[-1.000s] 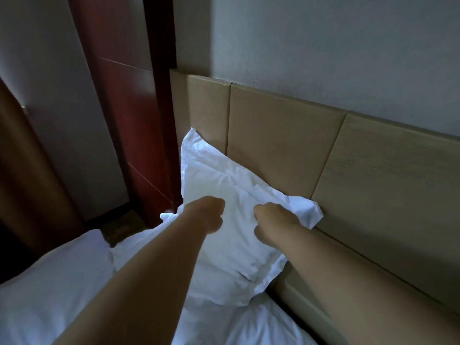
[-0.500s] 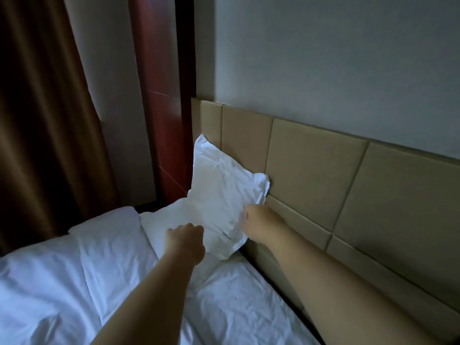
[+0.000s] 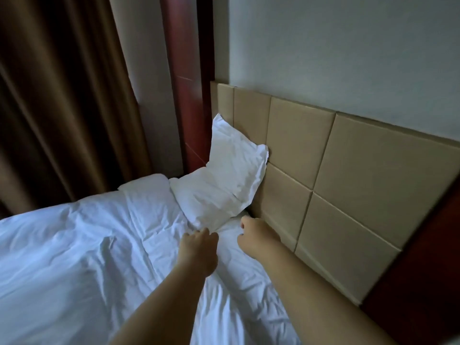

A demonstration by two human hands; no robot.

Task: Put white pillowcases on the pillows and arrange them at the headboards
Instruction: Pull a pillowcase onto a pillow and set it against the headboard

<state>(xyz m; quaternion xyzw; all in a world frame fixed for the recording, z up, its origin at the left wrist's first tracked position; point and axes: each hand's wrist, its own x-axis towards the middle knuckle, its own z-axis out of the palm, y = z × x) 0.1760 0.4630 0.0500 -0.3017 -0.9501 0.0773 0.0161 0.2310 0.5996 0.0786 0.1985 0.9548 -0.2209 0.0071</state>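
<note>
Pillow (image 3: 231, 180) vs headboard (image 3: 323, 175), just past L hand (image 3: 196, 247) & R hand (image 3: 256, 235), fingers loosely curled, empty.

Left hand (image 3: 198, 247): back up, fingers loosely curled forward, holding nothing.
Right hand (image 3: 256, 235): just right of the left and slightly farther, fingers loosely bent, empty.
Forearms: both bare, stretching from the near edge toward the far middle, the two hands close but apart.

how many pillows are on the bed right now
1: a white cased pillow leaning on the tan panelled headboard at the far corner. Others may lie out of view.
</note>
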